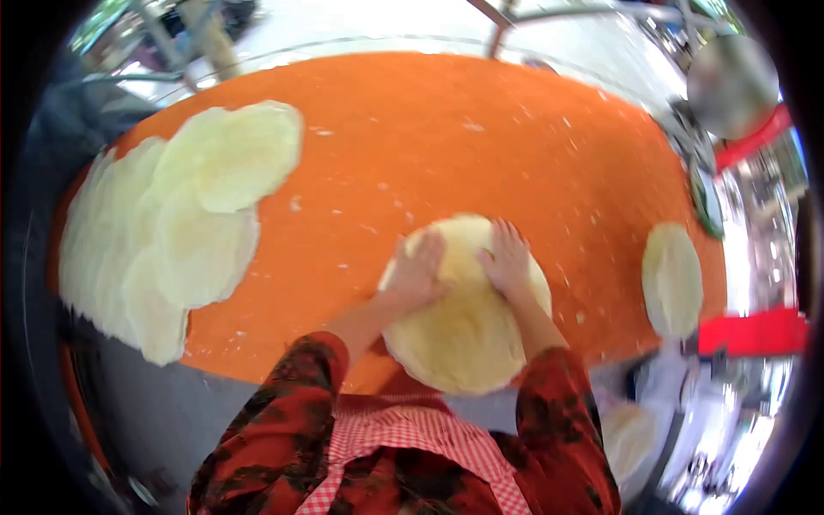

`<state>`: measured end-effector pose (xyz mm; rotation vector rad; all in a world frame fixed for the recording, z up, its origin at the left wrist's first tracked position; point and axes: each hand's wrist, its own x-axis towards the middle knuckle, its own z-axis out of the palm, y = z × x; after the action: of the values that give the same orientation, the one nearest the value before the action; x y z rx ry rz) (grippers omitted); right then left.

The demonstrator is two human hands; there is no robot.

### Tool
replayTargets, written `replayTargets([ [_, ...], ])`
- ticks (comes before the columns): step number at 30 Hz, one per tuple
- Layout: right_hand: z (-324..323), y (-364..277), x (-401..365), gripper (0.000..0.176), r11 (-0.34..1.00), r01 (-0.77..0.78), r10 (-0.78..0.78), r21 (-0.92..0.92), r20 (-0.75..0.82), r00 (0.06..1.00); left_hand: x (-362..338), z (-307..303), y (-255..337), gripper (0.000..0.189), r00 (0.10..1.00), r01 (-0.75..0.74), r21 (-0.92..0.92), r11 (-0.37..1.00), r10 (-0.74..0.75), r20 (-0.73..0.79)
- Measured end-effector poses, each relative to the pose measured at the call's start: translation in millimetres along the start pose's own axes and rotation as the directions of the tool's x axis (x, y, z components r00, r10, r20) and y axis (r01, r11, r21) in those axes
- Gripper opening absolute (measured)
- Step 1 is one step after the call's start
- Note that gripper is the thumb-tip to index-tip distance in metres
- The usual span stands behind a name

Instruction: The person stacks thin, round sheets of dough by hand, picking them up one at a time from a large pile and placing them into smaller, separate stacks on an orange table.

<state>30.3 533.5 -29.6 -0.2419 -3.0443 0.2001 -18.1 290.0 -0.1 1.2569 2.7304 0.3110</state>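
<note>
A round, pale yellow sheet of dough (pixel 463 343) lies on the orange table in front of me, its near edge reaching the table's front edge. My left hand (pixel 418 270) rests flat on its upper left part, somewhat blurred, with fingers stretched out. On the upper right part lies my right hand (pixel 508 257), palm down and fingers extended. Both hands press on the dough's surface, and neither grips anything.
Many thin dough rounds (pixel 206 180) overlap on the left of the orange table (pixel 386 129). Another round (pixel 672 279) lies near the right edge, close to a person in red (pixel 755 142). Small pale scraps dot the tabletop. Metal bars stand beyond the far edge.
</note>
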Motion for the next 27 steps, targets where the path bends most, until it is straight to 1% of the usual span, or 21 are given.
replayTargets([
  [2, -8.2, -10.3, 4.5, 0.077, 0.999, -0.040, 0.038, 0.024, 0.050, 0.998, -4.8, -0.5, -3.3, 0.088, 1.000, 0.006, 0.008, 1.000, -0.006, 0.008],
  [5, -0.1, -8.0, -1.9, 0.076, 1.000, -0.005, 0.005, -0.004, 0.010, 1.000, -13.2, -8.7, -1.7, 0.084, 1.000, -0.022, 0.051, 0.998, 0.023, -0.008],
  [6, 1.1, -7.4, -2.0, 0.076, 1.000, -0.008, 0.009, -0.021, 0.008, 1.000, -14.0, -12.8, -4.0, 0.083, 1.000, -0.022, 0.004, 1.000, 0.022, -0.019],
  [8, -6.1, -3.8, 0.8, 0.075, 0.998, 0.000, 0.007, -0.069, 0.102, 0.995, -20.6, -18.5, -12.2, 0.081, 0.999, -0.042, -0.106, 0.993, 0.039, -0.032],
  [9, -9.9, -7.3, 6.8, 0.075, 0.996, 0.002, 0.013, -0.095, 0.160, 0.987, -31.0, -21.9, -19.8, 0.078, 0.985, -0.054, -0.137, 0.989, 0.030, -0.170],
  [11, -30.4, -27.0, 11.9, 0.070, 0.985, -0.140, 0.154, -0.101, 0.151, 0.977, -65.6, -28.4, -36.6, 0.073, 0.908, -0.089, -0.203, 0.975, -0.005, -0.418],
  [12, -40.8, -41.5, 16.6, 0.067, 0.972, -0.211, 0.225, -0.107, 0.145, 0.964, -89.9, -30.7, -52.8, 0.065, 0.882, -0.115, -0.359, 0.926, -0.071, -0.465],
  [13, -36.5, -56.7, 25.6, 0.064, 0.992, -0.123, 0.124, -0.023, 0.028, 0.992, -121.4, -32.7, -74.4, 0.058, 0.856, -0.149, -0.503, 0.851, -0.144, -0.497],
  [14, -24.4, -73.3, 36.2, 0.061, 0.999, -0.021, 0.025, 0.049, -0.091, 0.996, -157.7, -34.7, -96.1, 0.051, 0.837, -0.104, -0.526, 0.844, -0.211, -0.504],
  [15, -16.1, -94.9, 46.5, 0.058, 0.989, 0.096, -0.071, 0.113, -0.211, 0.975, -195.8, -34.2, -121.0, 0.044, 0.814, -0.053, -0.548, 0.835, -0.281, -0.508],
  [16, -26.7, -161.1, 53.0, 0.046, 0.974, 0.149, -0.111, 0.171, -0.211, 0.971, -232.6, -27.8, -146.1, 0.038, 0.792, 0.002, -0.534, 0.845, -0.327, -0.515],
  [17, -32.0, -225.7, 67.3, 0.045, 0.879, 0.278, -0.241, 0.387, -0.142, 0.960, -265.5, -22.9, -171.5, 0.033, 0.768, 0.060, -0.516, 0.854, -0.370, -0.523],
  [18, -2.4, -272.4, 81.0, 0.045, 0.845, 0.461, -0.401, 0.270, -0.249, 0.881, -294.1, -28.8, -195.9, 0.029, 0.789, 0.105, -0.521, 0.847, -0.390, -0.475],
  [19, 2.9, -335.9, 93.1, 0.047, 0.794, 0.474, -0.442, 0.382, -0.173, 0.880, -318.7, -36.2, -218.6, 0.026, 0.809, 0.149, -0.518, 0.843, -0.405, -0.426],
  [20, 11.3, -394.7, 109.0, 0.047, 0.742, 0.562, -0.533, 0.365, -0.187, 0.825, -338.3, -37.9, -240.2, 0.024, 0.802, 0.174, -0.493, 0.852, -0.414, -0.431],
  [21, 26.4, -445.0, 126.1, 0.050, 0.732, 0.590, -0.587, 0.340, -0.125, 0.800, -355.4, -38.1, -258.3, 0.022, 0.794, 0.198, -0.469, 0.861, -0.421, -0.438],
  [22, 43.4, -493.4, 141.9, 0.052, 0.738, 0.617, -0.611, 0.273, -0.119, 0.783, -366.9, -37.6, -272.0, 0.021, 0.786, 0.223, -0.444, 0.868, -0.430, -0.445],
  [24, 62.6, -571.6, 172.9, 0.053, 0.743, 0.647, -0.635, 0.172, -0.124, 0.763, -376.5, -29.4, -289.5, 0.019, 0.793, 0.119, -0.457, 0.881, -0.361, -0.490],
  [25, 68.3, -601.8, 184.9, 0.054, 0.750, 0.646, -0.632, 0.140, -0.132, 0.763, -377.3, -31.8, -297.9, 0.018, 0.798, 0.064, -0.463, 0.884, -0.323, -0.508],
  [26, 73.8, -620.6, 191.2, 0.054, 0.760, 0.640, -0.628, 0.109, -0.132, 0.767, -375.2, -33.9, -300.1, 0.015, 0.805, 0.101, -0.499, 0.861, -0.365, -0.467],
  [27, 78.1, -629.8, 198.1, 0.053, 0.769, 0.632, -0.624, 0.099, -0.099, 0.775, -375.3, -34.3, -303.2, 0.015, 0.809, 0.103, -0.528, 0.843, -0.380, -0.448],
])
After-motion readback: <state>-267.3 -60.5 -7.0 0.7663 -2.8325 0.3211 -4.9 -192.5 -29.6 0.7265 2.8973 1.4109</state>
